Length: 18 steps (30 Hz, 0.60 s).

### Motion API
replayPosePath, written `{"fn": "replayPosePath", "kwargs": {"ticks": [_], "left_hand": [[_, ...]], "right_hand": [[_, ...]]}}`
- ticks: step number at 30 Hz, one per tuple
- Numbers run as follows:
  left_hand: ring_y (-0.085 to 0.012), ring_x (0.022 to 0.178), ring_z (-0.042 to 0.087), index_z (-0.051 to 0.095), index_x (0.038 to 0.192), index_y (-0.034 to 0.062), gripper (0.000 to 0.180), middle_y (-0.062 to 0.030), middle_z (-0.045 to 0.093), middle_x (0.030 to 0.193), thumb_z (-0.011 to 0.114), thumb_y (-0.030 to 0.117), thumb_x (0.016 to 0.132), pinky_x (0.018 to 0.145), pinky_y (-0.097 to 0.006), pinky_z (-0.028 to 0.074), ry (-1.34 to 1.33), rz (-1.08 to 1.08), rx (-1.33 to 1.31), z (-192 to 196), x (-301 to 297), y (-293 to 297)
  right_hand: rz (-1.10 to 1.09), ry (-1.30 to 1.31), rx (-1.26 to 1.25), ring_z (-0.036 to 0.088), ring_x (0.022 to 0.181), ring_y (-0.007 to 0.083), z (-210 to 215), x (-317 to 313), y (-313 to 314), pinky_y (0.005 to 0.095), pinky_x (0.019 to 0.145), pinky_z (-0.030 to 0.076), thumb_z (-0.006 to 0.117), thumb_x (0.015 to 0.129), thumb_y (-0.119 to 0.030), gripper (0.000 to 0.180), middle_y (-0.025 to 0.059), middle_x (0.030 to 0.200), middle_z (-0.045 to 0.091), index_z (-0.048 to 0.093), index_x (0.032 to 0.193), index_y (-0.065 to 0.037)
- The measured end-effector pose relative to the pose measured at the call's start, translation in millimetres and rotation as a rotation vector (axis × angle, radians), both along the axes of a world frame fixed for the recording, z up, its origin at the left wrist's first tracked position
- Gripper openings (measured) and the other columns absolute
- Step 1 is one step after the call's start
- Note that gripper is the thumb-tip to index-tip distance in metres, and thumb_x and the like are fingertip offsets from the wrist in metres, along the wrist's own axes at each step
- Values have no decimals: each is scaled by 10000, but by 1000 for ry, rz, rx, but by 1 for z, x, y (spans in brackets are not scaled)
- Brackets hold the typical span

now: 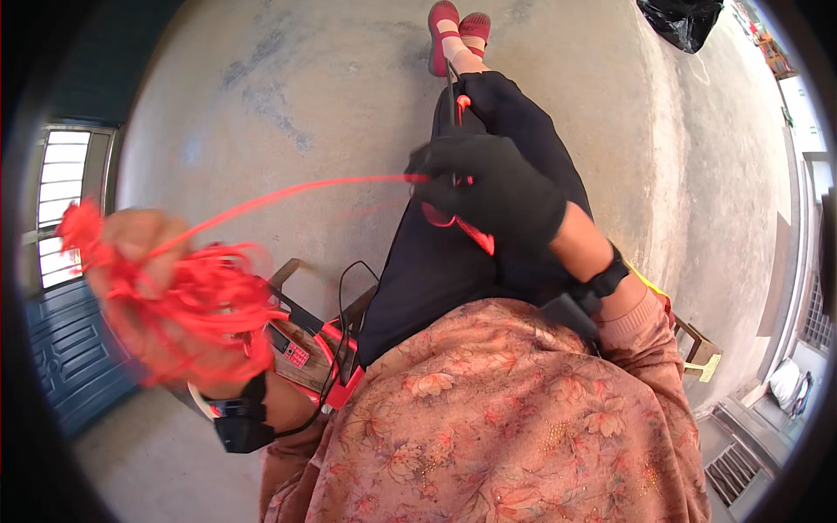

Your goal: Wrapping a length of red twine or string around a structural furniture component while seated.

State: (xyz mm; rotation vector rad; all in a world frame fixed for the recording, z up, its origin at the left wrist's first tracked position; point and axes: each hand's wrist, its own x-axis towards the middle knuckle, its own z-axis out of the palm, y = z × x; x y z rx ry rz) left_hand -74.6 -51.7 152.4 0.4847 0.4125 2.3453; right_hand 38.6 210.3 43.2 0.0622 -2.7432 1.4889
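My left hand (144, 253), bare and blurred by motion, is closed around a loose bundle of red cord (222, 292) at the left. From the bundle a single red strand (301, 186) arcs across to my right hand (493, 183), which wears a black glove. The gloved fingers are curled around the strand, over my dark trousers. Bits of red show below the glove. Beyond the glove, a thin dark rod-like piece (452, 96) with a red bit (463, 103) on it runs toward my feet. Whether the right hand also grips that piece is hidden.
Beside my left thigh stands a wooden piece with a red frame (349, 383), a small keypad phone (295, 352) on it. A black cable (342, 283) loops nearby. A black plastic bag (684, 22) lies at the far right. A blue door (74, 344) is at the left.
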Motion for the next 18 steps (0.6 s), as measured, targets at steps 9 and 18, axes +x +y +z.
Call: {"fn": "replayPosePath", "kwargs": {"ticks": [9,18], "left_hand": [[-41,490,462,557,1142,4,286,25,546,708,572,191,927,413,-207,337,257,216,-982,-95,0,33],[-31,605,463,578,1022,22,337,55,493,659,740,82,733,580,-208,417,764,184,-1208,-154,72,108]], "right_hand": [[-145,-138,-1178,617,857,173,29,87,21,293,803,493,513,935,-102,164,86,869,636,590,1044,-5],[-314,-342,-1143,563,612,137,66,120,-8,288,582,474,584,895,-101,70,66,731,611,598,852,-47]]}}
